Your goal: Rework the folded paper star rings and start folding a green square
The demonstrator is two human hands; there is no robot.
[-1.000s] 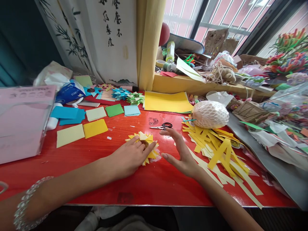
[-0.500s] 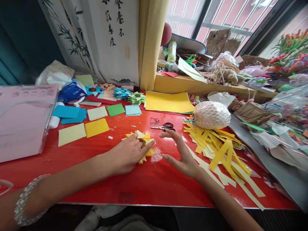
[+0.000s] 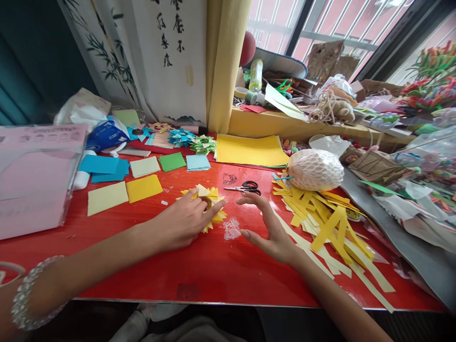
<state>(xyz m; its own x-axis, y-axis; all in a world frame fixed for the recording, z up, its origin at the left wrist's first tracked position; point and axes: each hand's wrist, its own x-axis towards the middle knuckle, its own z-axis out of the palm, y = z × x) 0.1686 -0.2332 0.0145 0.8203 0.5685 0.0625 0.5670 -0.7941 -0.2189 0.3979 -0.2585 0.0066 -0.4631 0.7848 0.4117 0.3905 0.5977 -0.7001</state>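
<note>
A glossy red table (image 3: 199, 270) fills the lower half of the frame, with a painted scroll (image 3: 167, 57) hanging upper centre and a cluttered windowsill to the upper right. At the far left edge sits a clear box of pink paper (image 3: 33, 175). Just right of it, loose paper squares (image 3: 124, 183) in blue, pale yellow, yellow and green lie spread flat. A beaded bracelet (image 3: 23, 297) circles the wrist in the lower left corner. In the middle of the frame the left hand (image 3: 178, 221) rests palm-down on a yellow paper sunflower (image 3: 208, 209), fingers pressing its centre and the forefinger stretched toward the right; it pins the flower to the table and does not grip it. A patch of clear glue (image 3: 231, 229) glistens just right of the flower. Behind it lie black-handled scissors (image 3: 245, 187) and a sheet of yellow paper (image 3: 251, 149). The right hand (image 3: 269, 228) hovers open right of centre, fingers spread, holding nothing. Further right a heap of yellow paper strips (image 3: 327, 223) sprawls, with a round thing in white foam netting (image 3: 313, 169) beside it.
</note>
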